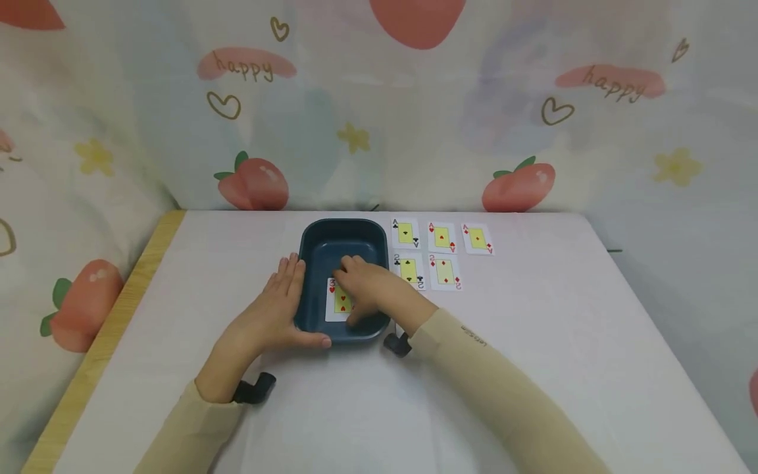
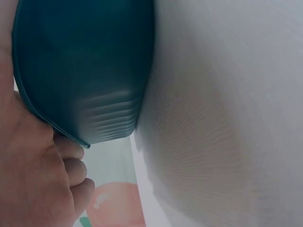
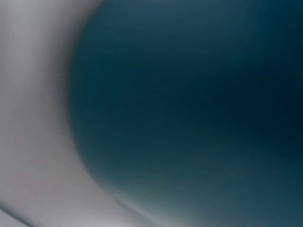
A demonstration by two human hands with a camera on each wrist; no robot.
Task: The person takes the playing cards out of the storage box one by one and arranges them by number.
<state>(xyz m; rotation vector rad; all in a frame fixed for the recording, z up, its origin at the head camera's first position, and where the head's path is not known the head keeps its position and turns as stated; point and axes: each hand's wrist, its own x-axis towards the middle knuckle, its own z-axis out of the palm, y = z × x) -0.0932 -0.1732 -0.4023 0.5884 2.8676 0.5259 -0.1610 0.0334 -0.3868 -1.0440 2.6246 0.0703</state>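
A dark blue rectangular tray (image 1: 343, 230) stands on the table with a three of hearts playing card (image 1: 333, 311) inside it. My left hand (image 1: 278, 309) rests against the tray's left side, fingers straight along the rim and thumb across the near corner. The left wrist view shows the tray's outer wall (image 2: 94, 71) beside the fingers (image 2: 75, 172). My right hand (image 1: 370, 289) reaches over the right rim and grips the card, fingers at its far edge and thumb by its near right corner. It covers the card's right part. The right wrist view is filled by the blurred tray wall (image 3: 165, 118).
Right of the tray, face-up cards lie in two rows. The back row has the ace of clubs (image 1: 405, 233), ace of hearts (image 1: 441, 237) and ace of diamonds (image 1: 477, 239). In front are the two of clubs (image 1: 408, 270), partly hidden, and two of diamonds (image 1: 445, 272).
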